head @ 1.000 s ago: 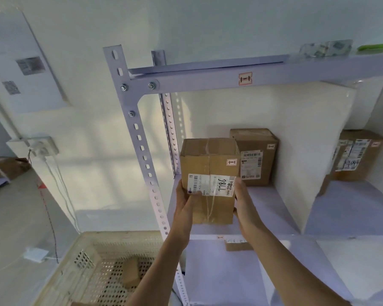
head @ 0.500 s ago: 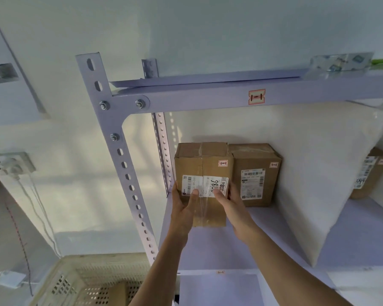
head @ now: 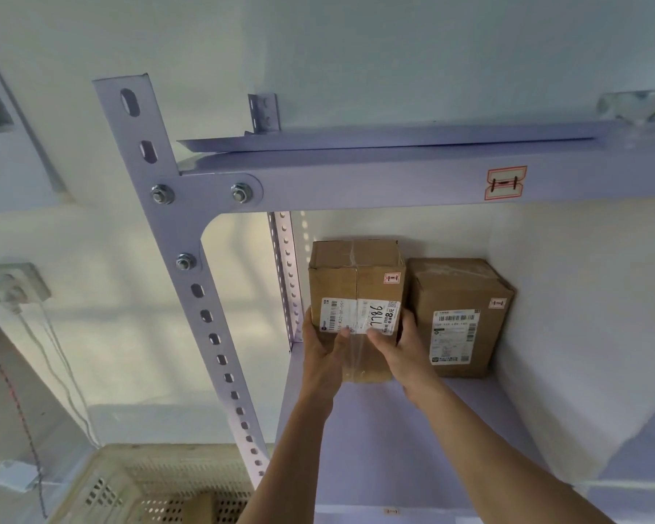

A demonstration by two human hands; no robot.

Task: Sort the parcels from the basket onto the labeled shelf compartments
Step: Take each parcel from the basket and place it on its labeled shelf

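Rightward, neighbouring box (head: 458, 315), perhaps against parcel (head: 356, 274).

**Entry: head view, single, wide-angle.**
- Mount: on my own head.
- Facing: forward into the left end bay of the shelf (head: 356, 429). The lens sits above the board, whose top surface shows. The top beam (head: 394, 183) crosses above the frame's centre with its front face toward me.
- Nearness: close. My forearms run in from the bottom edge. My left hand (head: 324, 357) and right hand (head: 401, 349) meet on the parcel (head: 356, 281) just below centre.
- Margins:
  - The front-left upright (head: 190, 259) slants across the left half.
  - The wall (head: 318, 39) fills the top.
  - The basket (head: 103, 470) rim sits low at the bottom left.
  - A white divider (head: 583, 334) lies along the right.
- Distortion: straight shelf members lean toward the frame's edges.
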